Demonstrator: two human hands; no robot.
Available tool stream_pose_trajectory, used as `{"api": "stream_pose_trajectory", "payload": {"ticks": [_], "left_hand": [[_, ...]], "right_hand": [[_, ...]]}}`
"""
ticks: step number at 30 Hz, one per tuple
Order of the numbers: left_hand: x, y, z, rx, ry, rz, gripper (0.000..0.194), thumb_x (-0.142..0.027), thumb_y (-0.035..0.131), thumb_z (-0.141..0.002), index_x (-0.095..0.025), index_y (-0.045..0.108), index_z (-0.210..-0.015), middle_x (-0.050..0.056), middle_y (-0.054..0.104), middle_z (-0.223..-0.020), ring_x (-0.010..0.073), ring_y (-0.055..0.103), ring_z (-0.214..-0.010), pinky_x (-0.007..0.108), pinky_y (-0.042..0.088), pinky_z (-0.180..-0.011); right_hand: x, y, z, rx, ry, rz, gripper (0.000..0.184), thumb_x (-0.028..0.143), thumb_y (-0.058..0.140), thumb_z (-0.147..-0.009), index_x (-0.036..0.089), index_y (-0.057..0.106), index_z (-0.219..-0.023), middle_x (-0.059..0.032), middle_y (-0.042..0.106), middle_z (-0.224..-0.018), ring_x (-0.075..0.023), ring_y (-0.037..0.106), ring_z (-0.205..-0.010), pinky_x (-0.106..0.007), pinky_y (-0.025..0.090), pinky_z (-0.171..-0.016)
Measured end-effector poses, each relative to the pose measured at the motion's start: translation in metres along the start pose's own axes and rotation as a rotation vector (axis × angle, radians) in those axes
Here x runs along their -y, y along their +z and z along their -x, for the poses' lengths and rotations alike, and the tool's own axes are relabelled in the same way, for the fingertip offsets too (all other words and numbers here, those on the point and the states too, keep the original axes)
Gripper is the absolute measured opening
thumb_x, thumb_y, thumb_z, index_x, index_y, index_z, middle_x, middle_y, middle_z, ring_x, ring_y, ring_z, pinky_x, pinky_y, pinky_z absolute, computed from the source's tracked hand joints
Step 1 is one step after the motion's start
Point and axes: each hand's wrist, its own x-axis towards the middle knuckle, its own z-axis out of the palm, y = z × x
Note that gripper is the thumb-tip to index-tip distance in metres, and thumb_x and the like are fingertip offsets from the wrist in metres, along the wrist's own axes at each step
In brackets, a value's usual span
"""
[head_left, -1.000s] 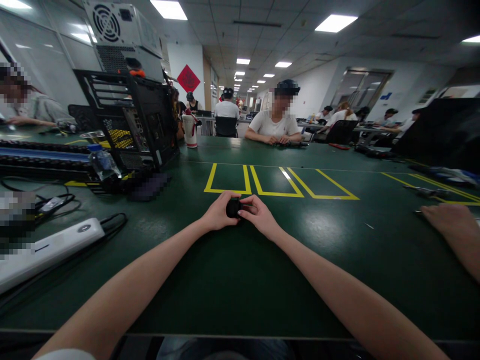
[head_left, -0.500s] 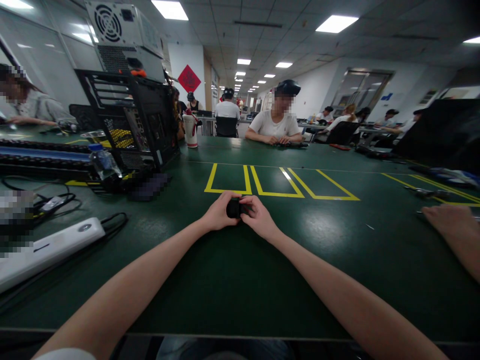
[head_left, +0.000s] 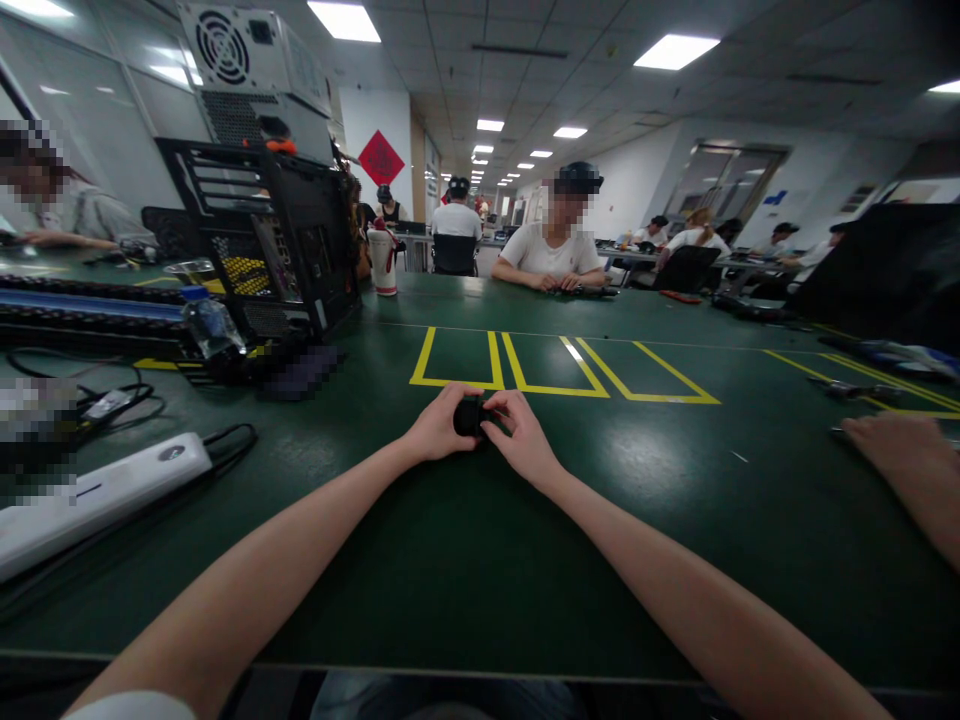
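A small, dark, rounded object [head_left: 468, 417] is held between my two hands, low over the green table [head_left: 450, 560]; its exact kind cannot be made out. My left hand [head_left: 441, 425] wraps its thumb and fingers around the object's left side. From the right, my right hand [head_left: 520, 432] grips the edge of the same object with thumb and fingertips. Just beyond my hands, yellow tape outlines [head_left: 555, 390] mark the tabletop.
To the left stand a white power strip [head_left: 112, 497], a water bottle [head_left: 210, 322] and an open black computer case [head_left: 300, 240]. A white cup [head_left: 383, 262] is farther back. A co-worker [head_left: 553, 240] sits opposite; another person's hand [head_left: 900, 450] rests at right.
My right fingers have shifted slightly on the dark object, which looks turned a little. My left hand stays in place, and the view has moved very slightly.
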Motion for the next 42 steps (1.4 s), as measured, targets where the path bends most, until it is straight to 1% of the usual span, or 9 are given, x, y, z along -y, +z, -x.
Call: {"api": "stream_pose_trajectory", "payload": {"ticks": [6, 14, 18, 22, 26, 30, 34, 38, 42], "left_hand": [[-0.004, -0.002, 0.000, 0.014, -0.034, 0.006, 0.060, -0.019, 0.066, -0.056, -0.022, 0.040, -0.110, 0.004, 0.046, -0.109, 0.0214, 0.047, -0.101, 0.038, 0.040, -0.087], [0.007, -0.004, -0.002, 0.027, -0.124, 0.066, 0.058, -0.025, 0.066, -0.059, -0.020, 0.041, -0.111, 0.006, 0.049, -0.109, 0.0218, 0.049, -0.102, 0.040, 0.038, -0.089], [0.019, -0.001, -0.005, 0.058, -0.245, 0.103, 0.061, -0.029, 0.066, -0.061, -0.020, 0.040, -0.115, 0.007, 0.050, -0.111, 0.0230, 0.049, -0.104, 0.042, 0.039, -0.089], [0.020, -0.001, -0.004, 0.064, -0.254, 0.118, 0.062, -0.032, 0.066, -0.062, -0.021, 0.039, -0.117, 0.008, 0.048, -0.115, 0.0236, 0.048, -0.105, 0.042, 0.039, -0.089], [0.018, -0.003, -0.002, 0.093, -0.275, 0.153, 0.067, -0.040, 0.065, -0.062, -0.023, 0.036, -0.120, 0.009, 0.046, -0.118, 0.0252, 0.047, -0.107, 0.043, 0.041, -0.086], [0.021, -0.001, -0.009, 0.115, -0.293, 0.127, 0.067, -0.044, 0.064, -0.063, -0.025, 0.036, -0.121, 0.008, 0.048, -0.116, 0.0264, 0.048, -0.106, 0.044, 0.041, -0.084], [0.022, 0.008, -0.023, 0.070, -0.390, 0.047, 0.066, -0.042, 0.063, -0.065, -0.024, 0.033, -0.121, 0.010, 0.049, -0.115, 0.0289, 0.050, -0.103, 0.045, 0.042, -0.081], [0.006, 0.013, -0.018, 0.078, -0.375, 0.040, 0.062, -0.038, 0.060, -0.068, -0.024, 0.033, -0.121, 0.010, 0.047, -0.118, 0.0290, 0.049, -0.105, 0.045, 0.042, -0.082], [-0.038, 0.005, 0.022, 0.150, -0.287, 0.068, 0.062, -0.034, 0.060, -0.067, -0.025, 0.033, -0.121, 0.008, 0.049, -0.116, 0.0267, 0.050, -0.104, 0.043, 0.041, -0.085]], "right_hand": [[-0.007, -0.001, 0.001, -0.066, 0.041, 0.148, 0.029, 0.011, 0.046, -0.071, 0.021, 0.044, -0.098, -0.0038, 0.046, -0.100, -0.0173, 0.046, -0.097, -0.038, 0.040, -0.089], [-0.004, 0.001, 0.003, 0.162, 0.156, 0.227, 0.041, 0.017, 0.052, -0.069, 0.020, 0.041, -0.109, -0.0066, 0.043, -0.109, -0.0196, 0.048, -0.099, -0.040, 0.041, -0.087], [-0.007, -0.005, 0.007, 0.188, 0.177, 0.353, 0.046, 0.023, 0.053, -0.070, 0.021, 0.040, -0.114, -0.0081, 0.040, -0.114, -0.0229, 0.044, -0.106, -0.042, 0.036, -0.092], [-0.018, -0.021, 0.010, 0.198, 0.215, 0.485, 0.054, 0.035, 0.056, -0.068, 0.021, 0.039, -0.117, -0.0098, 0.040, -0.115, -0.0277, 0.039, -0.111, -0.047, 0.034, -0.092], [-0.031, -0.031, 0.005, 0.194, 0.223, 0.535, 0.044, 0.036, 0.053, -0.071, 0.019, 0.044, -0.111, -0.0099, 0.046, -0.108, -0.0267, 0.044, -0.103, -0.046, 0.037, -0.087], [-0.041, -0.029, -0.006, 0.135, 0.224, 0.539, 0.039, 0.034, 0.052, -0.072, 0.017, 0.046, -0.108, -0.0097, 0.049, -0.105, -0.0240, 0.048, -0.099, -0.043, 0.038, -0.085], [-0.048, -0.025, -0.011, 0.083, 0.244, 0.575, 0.037, 0.033, 0.053, -0.072, 0.016, 0.047, -0.105, -0.0097, 0.050, -0.105, -0.0244, 0.047, -0.098, -0.042, 0.039, -0.083], [-0.036, -0.023, 0.001, 0.082, 0.215, 0.583, 0.033, 0.029, 0.053, -0.073, 0.017, 0.048, -0.103, -0.0089, 0.051, -0.101, -0.0241, 0.049, -0.094, -0.043, 0.039, -0.082], [0.005, -0.021, 0.034, 0.183, 0.185, 0.534, 0.030, 0.025, 0.053, -0.073, 0.018, 0.048, -0.102, -0.0094, 0.051, -0.101, -0.0236, 0.048, -0.093, -0.042, 0.041, -0.081]]}}
